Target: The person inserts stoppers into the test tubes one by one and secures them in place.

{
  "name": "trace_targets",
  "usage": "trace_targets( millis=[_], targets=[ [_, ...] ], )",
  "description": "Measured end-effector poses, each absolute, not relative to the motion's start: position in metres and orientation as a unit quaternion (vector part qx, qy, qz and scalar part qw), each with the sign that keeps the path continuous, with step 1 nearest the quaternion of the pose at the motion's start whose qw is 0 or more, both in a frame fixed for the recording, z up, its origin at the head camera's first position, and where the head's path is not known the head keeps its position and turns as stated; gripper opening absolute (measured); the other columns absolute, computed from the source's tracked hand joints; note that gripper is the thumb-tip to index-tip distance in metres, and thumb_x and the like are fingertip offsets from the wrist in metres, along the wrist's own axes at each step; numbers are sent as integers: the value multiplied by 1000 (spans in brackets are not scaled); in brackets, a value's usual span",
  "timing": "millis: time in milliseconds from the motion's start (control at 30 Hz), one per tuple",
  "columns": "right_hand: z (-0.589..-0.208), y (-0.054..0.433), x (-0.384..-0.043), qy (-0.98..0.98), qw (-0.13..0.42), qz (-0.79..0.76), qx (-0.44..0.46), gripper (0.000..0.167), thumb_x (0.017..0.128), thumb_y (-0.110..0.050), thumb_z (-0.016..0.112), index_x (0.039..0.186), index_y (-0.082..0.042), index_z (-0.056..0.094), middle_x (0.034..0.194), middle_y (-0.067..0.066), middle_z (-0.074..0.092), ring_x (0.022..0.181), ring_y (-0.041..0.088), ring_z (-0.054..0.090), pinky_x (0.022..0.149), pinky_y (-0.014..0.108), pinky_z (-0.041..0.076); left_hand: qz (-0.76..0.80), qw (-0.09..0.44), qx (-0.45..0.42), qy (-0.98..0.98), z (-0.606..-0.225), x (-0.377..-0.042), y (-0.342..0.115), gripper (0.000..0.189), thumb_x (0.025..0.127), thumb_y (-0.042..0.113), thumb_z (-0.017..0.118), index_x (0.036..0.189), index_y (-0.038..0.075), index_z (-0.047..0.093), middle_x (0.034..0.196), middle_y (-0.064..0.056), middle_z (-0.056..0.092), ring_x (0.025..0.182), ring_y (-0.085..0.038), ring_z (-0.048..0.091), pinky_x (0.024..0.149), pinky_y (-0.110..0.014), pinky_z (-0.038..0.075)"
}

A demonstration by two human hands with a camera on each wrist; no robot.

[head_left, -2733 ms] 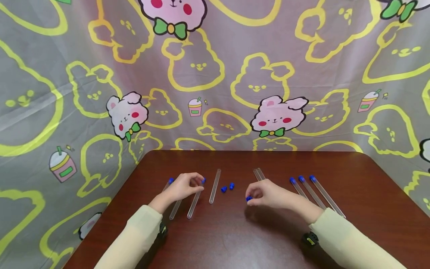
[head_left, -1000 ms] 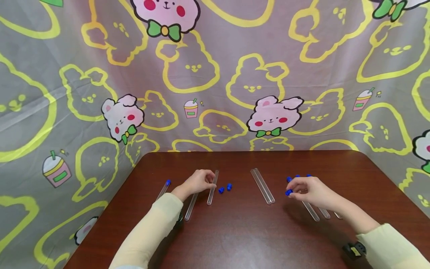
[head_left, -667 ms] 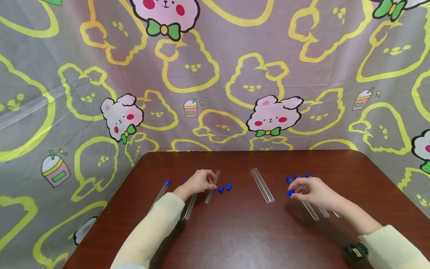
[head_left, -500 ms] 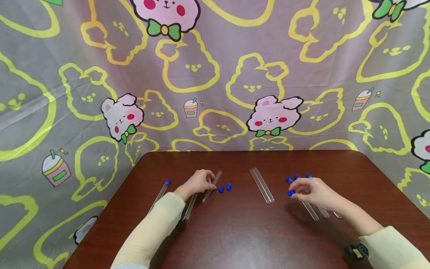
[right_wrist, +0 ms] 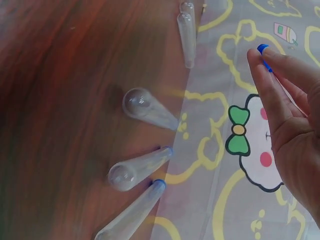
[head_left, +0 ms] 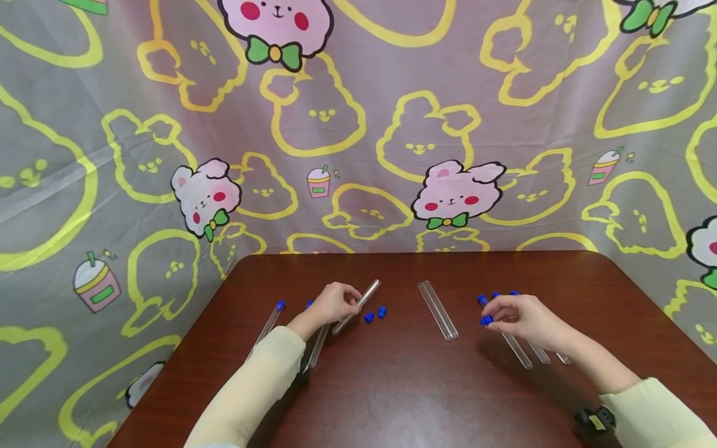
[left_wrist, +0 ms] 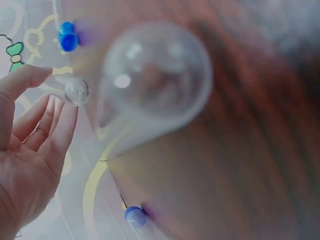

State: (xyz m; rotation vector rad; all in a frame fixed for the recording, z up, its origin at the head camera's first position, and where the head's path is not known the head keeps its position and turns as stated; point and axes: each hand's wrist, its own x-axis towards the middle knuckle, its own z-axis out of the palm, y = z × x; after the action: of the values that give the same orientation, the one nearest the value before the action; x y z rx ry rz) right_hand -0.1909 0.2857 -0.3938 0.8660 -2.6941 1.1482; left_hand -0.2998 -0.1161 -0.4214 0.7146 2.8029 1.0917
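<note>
My left hand pinches a clear test tube between thumb and fingers. The tube has no cap and slants, its far end pointing right; the left wrist view shows its rounded end toward the camera. Just right of that hand, two loose blue caps lie on the table. My right hand pinches another blue cap between thumb and fingertips, above the capped tubes on the right. In the right wrist view that cap is not shown; the held cap sits at the fingertips.
Two uncapped tubes lie side by side mid-table. Blue-capped tubes lie at the left, partly behind the left arm. The brown table ends at a patterned cloth behind and at the sides.
My left hand has left a capped tube for the uncapped one, whose far end has swung right. My right hand has carried its cap rightward from the middle pair, then stayed nearly still.
</note>
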Motion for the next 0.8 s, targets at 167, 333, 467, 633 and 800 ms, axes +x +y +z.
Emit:
trace_targets(
  millis=[167,333,467,633,800],
  targets=[
    [-394,278,-192,-872,57,388,293,22,80,-1,77,98,-9,68,87,-3,70,79,9,67,68,24,54,382,7,246,891,-418,-290,-119,15,79,3,76,94,2,72,73,3,62,59,-6,56,54,-24,49],
    [-392,267,-194,-874,49,403,268,21,81,-7,78,100,-9,68,85,-6,69,78,13,67,68,26,54,400,-7,251,881,-418,-278,-121,14,82,6,76,95,6,72,77,4,63,71,-10,57,63,-26,48],
    [-390,258,-195,-861,46,429,270,20,83,-9,77,101,-7,68,84,0,70,77,18,68,68,25,54,416,-9,259,872,-416,-265,-121,14,83,6,75,96,8,71,79,3,65,72,-14,58,63,-27,48],
    [-387,248,-200,-850,57,437,288,20,83,-6,76,102,-7,68,84,4,71,76,19,69,67,25,54,419,-8,275,865,-412,-255,-121,14,84,8,74,98,10,71,82,5,66,77,-13,60,65,-27,49],
    [-378,236,-203,-854,58,429,288,20,84,-9,76,103,-9,69,85,2,71,77,18,69,66,26,54,416,-11,293,861,-407,-250,-120,12,86,10,74,98,11,70,82,6,66,79,-12,61,66,-27,49]
  ],
)
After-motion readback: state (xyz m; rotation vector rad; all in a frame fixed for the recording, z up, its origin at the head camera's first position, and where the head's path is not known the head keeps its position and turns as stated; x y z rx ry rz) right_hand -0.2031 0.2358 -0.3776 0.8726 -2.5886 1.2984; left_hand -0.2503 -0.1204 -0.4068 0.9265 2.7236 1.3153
